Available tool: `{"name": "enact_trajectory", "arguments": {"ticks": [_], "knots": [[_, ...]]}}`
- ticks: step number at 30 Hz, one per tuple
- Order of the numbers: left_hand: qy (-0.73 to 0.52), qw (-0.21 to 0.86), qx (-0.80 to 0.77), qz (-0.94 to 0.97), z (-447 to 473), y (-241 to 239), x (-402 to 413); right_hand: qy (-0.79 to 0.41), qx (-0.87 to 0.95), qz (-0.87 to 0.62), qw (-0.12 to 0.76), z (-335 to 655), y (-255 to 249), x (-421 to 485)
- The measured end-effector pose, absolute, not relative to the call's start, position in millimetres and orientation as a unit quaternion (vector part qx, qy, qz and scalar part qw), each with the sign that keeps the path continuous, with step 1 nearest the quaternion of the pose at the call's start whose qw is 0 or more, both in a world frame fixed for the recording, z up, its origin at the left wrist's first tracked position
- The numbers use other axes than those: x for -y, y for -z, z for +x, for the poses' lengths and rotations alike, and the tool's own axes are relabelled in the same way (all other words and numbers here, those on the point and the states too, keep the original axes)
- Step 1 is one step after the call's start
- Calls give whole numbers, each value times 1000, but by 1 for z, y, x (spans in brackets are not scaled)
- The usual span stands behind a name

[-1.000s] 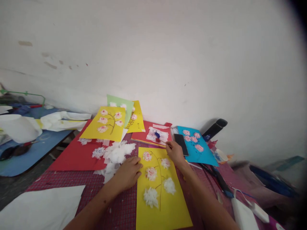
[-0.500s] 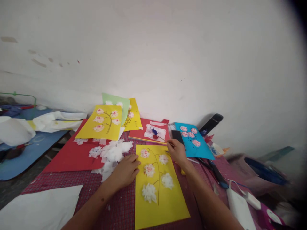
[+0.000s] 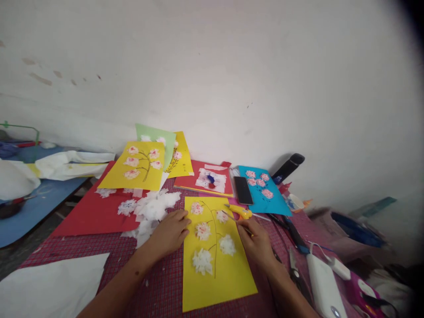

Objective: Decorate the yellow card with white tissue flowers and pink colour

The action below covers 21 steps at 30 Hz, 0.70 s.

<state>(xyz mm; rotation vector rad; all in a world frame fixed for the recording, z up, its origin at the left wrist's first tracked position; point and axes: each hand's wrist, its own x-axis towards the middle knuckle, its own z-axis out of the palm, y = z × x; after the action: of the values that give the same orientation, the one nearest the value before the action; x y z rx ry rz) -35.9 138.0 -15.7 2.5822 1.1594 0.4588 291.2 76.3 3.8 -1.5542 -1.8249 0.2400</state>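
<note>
A yellow sheet (image 3: 228,278) with a drawn branch and tissue flowers lies on the checked cloth in front of me. My left hand (image 3: 169,233) rests flat on the sheet's left edge, fingers stretched out, beside a pile of white tissue pieces (image 3: 154,206). My right hand (image 3: 260,242) is closed in a pinch on a thin brush (image 3: 233,219). The brush tip points up and left toward the upper right flower (image 3: 221,216). A yellow-handled tool (image 3: 240,211) lies just beyond my right hand at the sheet's top right corner.
Against the wall lie other flower sheets: yellow (image 3: 139,165), green (image 3: 155,134) and blue (image 3: 265,196). A red sheet holds paint-stained paper (image 3: 211,179). A phone (image 3: 243,190), a black bottle (image 3: 288,167), scissors (image 3: 293,269) and a white power bank (image 3: 323,287) sit to the right. White paper (image 3: 49,287) lies near left.
My right hand has drawn back from the paint-stained paper toward me with the brush and now hovers at the sheet's right edge. The left hand has stayed put.
</note>
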Motion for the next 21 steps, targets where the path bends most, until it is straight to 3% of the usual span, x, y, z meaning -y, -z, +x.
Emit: {"name": "enact_trajectory", "arguments": {"ticks": [21], "knots": [[-161, 144, -403, 889, -36, 9, -136, -75, 715, -596, 359, 295, 0, -74]]}}
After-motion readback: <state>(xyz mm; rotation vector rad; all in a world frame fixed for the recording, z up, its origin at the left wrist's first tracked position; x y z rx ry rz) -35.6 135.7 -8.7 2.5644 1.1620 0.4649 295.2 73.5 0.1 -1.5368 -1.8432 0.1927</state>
